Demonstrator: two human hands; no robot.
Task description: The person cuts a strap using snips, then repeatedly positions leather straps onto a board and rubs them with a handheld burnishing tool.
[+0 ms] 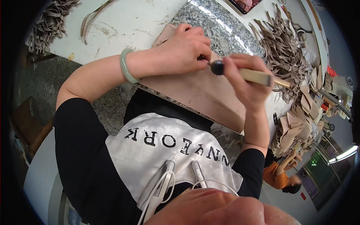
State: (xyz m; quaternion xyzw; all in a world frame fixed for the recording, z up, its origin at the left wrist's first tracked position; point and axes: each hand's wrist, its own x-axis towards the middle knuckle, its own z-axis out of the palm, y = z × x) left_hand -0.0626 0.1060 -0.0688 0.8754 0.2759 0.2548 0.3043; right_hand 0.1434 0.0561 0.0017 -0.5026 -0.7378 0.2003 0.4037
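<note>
My left hand (183,50) presses down on a beige leather piece (195,90) that lies on the table edge, its fingers pinching something small and dark at the piece. A pale green bangle (126,65) sits on that wrist. My right hand (245,80) grips a hammer by its wooden handle (258,77); the dark round head (217,67) hovers just right of my left fingertips, right over the leather.
A grey granite slab (221,30) lies under the leather on a white worktable (127,22). Heaps of tan strips (285,48) and folded tan pieces (296,127) fill the right side. More strips (48,22) lie far left. Another person in orange (279,174) sits lower right.
</note>
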